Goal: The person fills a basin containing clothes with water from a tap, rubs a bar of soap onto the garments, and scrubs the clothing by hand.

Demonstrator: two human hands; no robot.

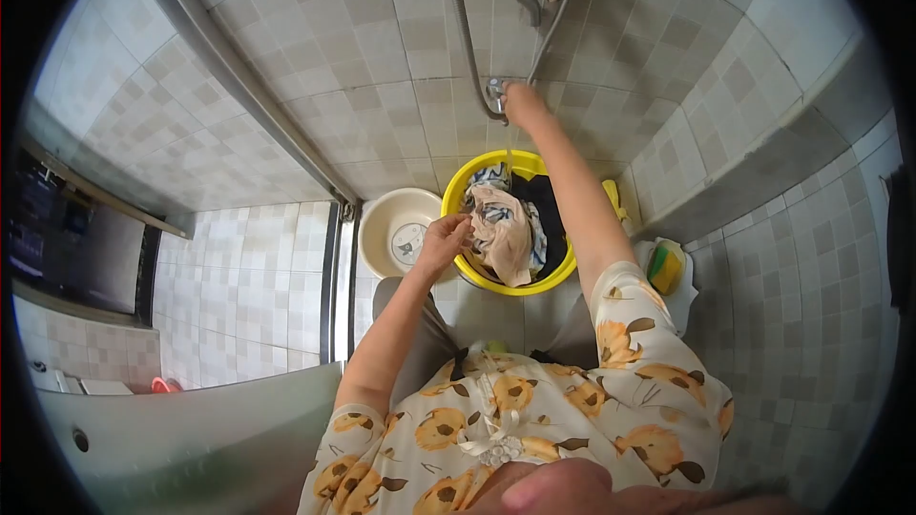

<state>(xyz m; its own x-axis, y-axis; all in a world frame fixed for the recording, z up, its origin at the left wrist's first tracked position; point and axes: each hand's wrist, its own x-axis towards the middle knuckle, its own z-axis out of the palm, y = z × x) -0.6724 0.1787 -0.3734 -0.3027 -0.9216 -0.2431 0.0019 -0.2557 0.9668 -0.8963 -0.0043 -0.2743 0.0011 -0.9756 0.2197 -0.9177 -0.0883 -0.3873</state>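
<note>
My right hand point(527, 107) reaches forward to the wall, its fingers closed around the handle of the chrome shower faucet point(495, 91). From the faucet a thin stream of water appears to run down into a yellow basin point(463, 178). In the basin lie a beige cloth point(503, 246), a black cloth point(546, 215) and a blue-and-white patterned cloth point(491, 175). My left hand point(446, 240) hovers at the basin's left rim beside the beige cloth. Its fingers are loosely bent and apart, with nothing visible in them.
A cream basin point(372, 224) stands left of the yellow one. To the right are a yellow brush-like item point(615, 198) and a green-and-yellow sponge point(666, 269). A shower hose point(460, 29) hangs on the tiled wall. A glass panel point(191, 439) lies at lower left.
</note>
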